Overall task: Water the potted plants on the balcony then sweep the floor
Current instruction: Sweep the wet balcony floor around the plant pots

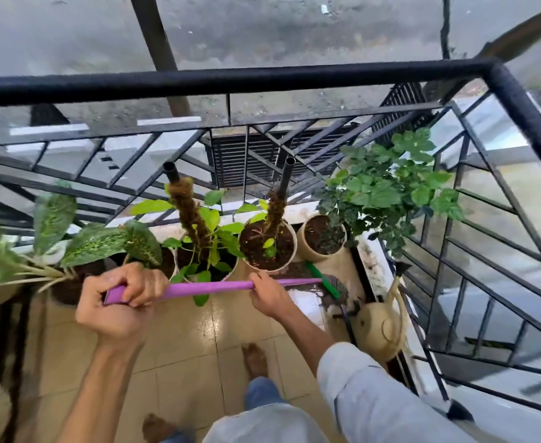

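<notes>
A home balcony: black metal railing (231, 79), tiled floor (179, 353), potted plants (208, 238) above a street.

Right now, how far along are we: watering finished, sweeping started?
Watering looks done: the watering can is set down on the floor by the railing, in neither hand. Sweeping is in hand: left hand and right hand both grip the purple broom handle, its green head near the pots. Dark dirt still lies there, so floor remains.
</notes>
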